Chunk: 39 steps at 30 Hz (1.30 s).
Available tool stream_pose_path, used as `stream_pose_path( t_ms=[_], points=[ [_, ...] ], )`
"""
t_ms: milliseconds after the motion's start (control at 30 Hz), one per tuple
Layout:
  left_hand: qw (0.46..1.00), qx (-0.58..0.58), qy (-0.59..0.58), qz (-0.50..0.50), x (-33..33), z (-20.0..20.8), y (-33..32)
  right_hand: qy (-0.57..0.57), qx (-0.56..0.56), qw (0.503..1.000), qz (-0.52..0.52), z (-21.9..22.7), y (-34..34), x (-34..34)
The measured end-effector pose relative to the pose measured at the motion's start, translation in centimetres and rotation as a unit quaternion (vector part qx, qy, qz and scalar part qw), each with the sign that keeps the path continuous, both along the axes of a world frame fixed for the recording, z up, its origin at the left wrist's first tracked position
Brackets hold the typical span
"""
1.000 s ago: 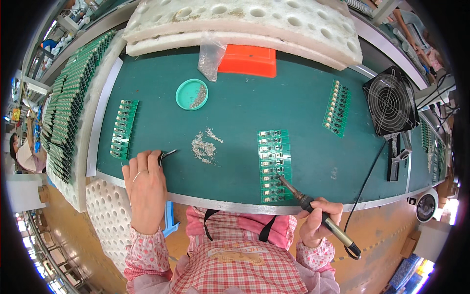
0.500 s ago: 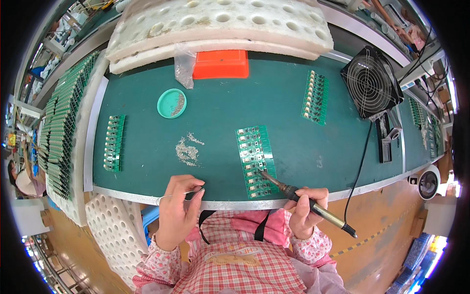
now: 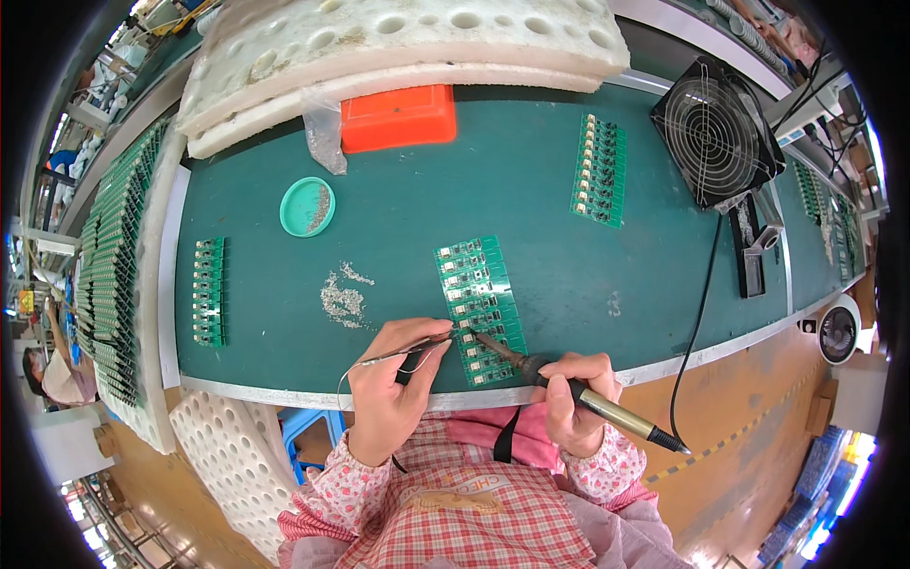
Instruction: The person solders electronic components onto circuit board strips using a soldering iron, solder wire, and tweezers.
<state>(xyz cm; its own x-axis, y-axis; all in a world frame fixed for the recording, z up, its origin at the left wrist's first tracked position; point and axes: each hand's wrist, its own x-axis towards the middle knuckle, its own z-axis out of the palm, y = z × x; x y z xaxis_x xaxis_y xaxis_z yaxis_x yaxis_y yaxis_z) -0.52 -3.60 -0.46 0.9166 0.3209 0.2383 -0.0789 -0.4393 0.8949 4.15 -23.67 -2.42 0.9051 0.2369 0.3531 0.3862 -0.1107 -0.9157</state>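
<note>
A green circuit board panel (image 3: 488,294) lies near the table's front edge, with rows of small white and black parts. My right hand (image 3: 578,403) grips a soldering iron (image 3: 607,408), its tip touching or just above the left column of the panel's lower half. Closed at the panel's left edge, my left hand (image 3: 393,384) pinches a pair of tweezers (image 3: 384,357) whose points reach the parts beside the iron tip. A thin wire (image 3: 340,394) loops out from this hand; whether the fingers also hold it is unclear. Loose tiny components (image 3: 343,302) are scattered to the left.
A round green dish (image 3: 307,207) with small parts, a plastic bag (image 3: 324,137) and an orange box (image 3: 398,119) stand farther back. Other panels lie left (image 3: 209,292) and right (image 3: 598,171). A fan (image 3: 709,133), an iron stand (image 3: 750,256) and a cable (image 3: 703,327) occupy the right.
My left hand has moved right and forward, bringing the tweezers to the panel beside the iron tip. My right hand keeps the soldering iron there. The whole view has shifted slightly.
</note>
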Motion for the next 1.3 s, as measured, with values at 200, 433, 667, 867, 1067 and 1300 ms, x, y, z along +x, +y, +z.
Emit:
stream_pose_path(
  t_ms=[200, 433, 667, 867, 1067, 1300],
  points=[
    [1.0, 0.013, 0.019, -0.002, 0.12, -0.13, -0.11, -0.035, 0.007, 0.999, 0.01, 0.34, 0.32, 0.46],
    [0.998, 0.052, 0.014, -0.02, 0.19, -0.18, -0.09, -0.04, -0.01, 0.999, 0.014, 0.37, 0.22, 0.5],
    [0.997, 0.079, 0.011, -0.017, 0.2, -0.09, -0.19, -0.042, 0.002, 0.999, 0.013, 0.08, 0.31, 0.39],
    [0.993, 0.113, 0.005, -0.019, 0.22, -0.12, -0.21, -0.049, -0.003, 0.999, 0.023, 0.19, 0.27, 0.48],
    [0.996, 0.09, 0.004, -0.014, 0.11, -0.34, -0.36, -0.131, 0.003, 0.99, 0.053, -0.31, 0.31, 0.84],
    [0.995, 0.094, 0.009, -0.011, 0.09, -0.26, -0.33, -0.077, -0.013, 0.996, 0.046, -0.11, 0.23, 0.41]
  ],
)
